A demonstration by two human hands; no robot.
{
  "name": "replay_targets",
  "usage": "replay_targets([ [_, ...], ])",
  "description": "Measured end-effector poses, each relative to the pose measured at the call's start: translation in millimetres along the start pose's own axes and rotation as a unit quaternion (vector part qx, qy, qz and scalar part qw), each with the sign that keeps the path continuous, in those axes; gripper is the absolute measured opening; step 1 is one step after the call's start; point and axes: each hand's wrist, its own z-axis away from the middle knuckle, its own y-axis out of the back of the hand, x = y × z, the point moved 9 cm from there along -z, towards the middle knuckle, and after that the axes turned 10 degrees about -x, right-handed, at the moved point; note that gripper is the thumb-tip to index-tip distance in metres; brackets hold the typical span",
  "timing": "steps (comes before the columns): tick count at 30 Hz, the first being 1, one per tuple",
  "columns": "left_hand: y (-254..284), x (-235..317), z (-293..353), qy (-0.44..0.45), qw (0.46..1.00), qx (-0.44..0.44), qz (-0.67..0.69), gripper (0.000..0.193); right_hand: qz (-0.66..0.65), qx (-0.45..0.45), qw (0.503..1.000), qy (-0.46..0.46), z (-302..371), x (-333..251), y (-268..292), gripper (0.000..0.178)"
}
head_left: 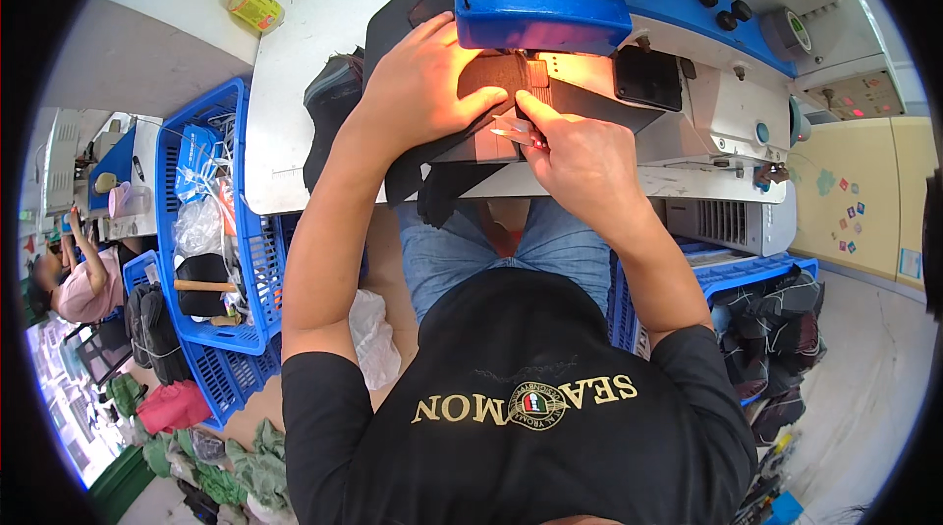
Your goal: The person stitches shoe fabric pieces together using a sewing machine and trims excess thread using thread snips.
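A dark fabric piece (405, 171) lies across the white sewing-machine bed beneath a blue machine head (550, 0). My left hand (420, 83) rests flat on the fabric's left side, fingers apart, thumb reaching toward the lit sewing area. My right hand (584, 152) presses its index finger on the cloth just right of that thumb. Its other fingers curl round a small pair of thread snips (517, 131), pointed, with some red, the tips toward the left. A brown patch (493, 78) of the work shows between my hands under warm lamp light. The needle is hidden by the machine head.
A bottle with a yellow cap (252, 5) stands at the table's far left. Blue baskets hold plastic bags and a wooden-handled tool (206, 285) on the left, dark bundles (776, 324) on the right. A black device (648, 76) sits right of the work. Another person (83, 279) sits far left.
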Motion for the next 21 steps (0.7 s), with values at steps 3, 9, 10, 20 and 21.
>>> replay_targets([
  [3,0,-10,-6,0.006,0.999,0.005,0.031,0.043,-0.004,-0.007,1.0,0.0,0,-1,1,0.033],
  [9,2,-32,-19,0.024,0.998,0.023,0.062,0.045,-0.023,0.011,1.0,-0.006,2,1,2,0.037],
  [10,0,-40,-24,0.023,0.997,0.024,0.063,0.045,-0.022,0.011,1.0,-0.007,2,2,1,0.037],
  [20,6,-73,-2,0.074,0.996,0.051,-0.016,0.036,-0.008,0.081,0.997,-0.004,1,5,3,0.026],
  [21,6,-69,1,0.064,0.996,0.056,-0.023,0.031,0.01,0.093,0.996,-0.012,-1,7,4,0.025],
])
